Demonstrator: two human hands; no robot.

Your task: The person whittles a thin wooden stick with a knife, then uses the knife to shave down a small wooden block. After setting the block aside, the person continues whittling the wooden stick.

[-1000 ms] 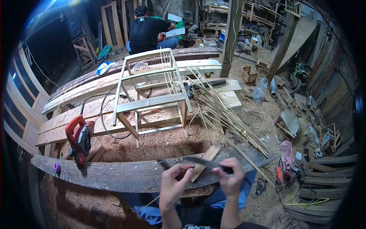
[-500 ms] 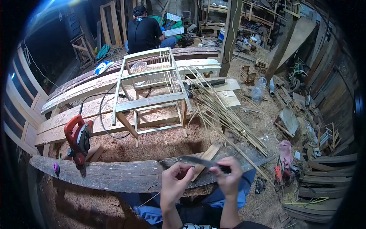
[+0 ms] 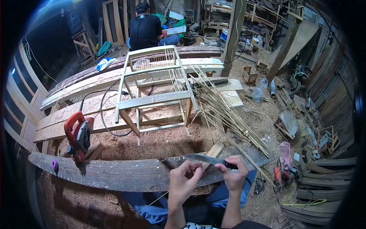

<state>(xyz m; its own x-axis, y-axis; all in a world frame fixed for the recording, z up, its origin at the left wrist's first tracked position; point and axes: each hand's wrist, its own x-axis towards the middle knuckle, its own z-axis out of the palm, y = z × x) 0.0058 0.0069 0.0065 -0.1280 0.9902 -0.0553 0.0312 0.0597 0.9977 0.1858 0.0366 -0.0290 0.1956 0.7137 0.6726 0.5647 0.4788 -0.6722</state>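
My right hand (image 3: 234, 173) is closed around the dark handle of a knife (image 3: 206, 158), its blade pointing left above the weathered plank. Close beside the blade, my left hand (image 3: 185, 179) pinches with thumb and forefinger. A thin bamboo strip (image 3: 152, 202) runs from lower left up behind that hand, in line with the pinch; its middle is hidden by the hand. Under the blade, a short piece of wood (image 3: 216, 150) lies across the plank (image 3: 126, 173).
Beyond the plank stands a wooden frame with thin bars (image 3: 154, 98). A red power planer (image 3: 79, 137) rests at left, its cable trailing. Bamboo strips (image 3: 228, 114) lie heaped at right. A person in black (image 3: 145, 32) sits at the back. Wood shavings cover the floor.
Both hands have shifted slightly right, and the knife blade has turned a little and now sits nearer the left fingertips. The view has moved slightly.
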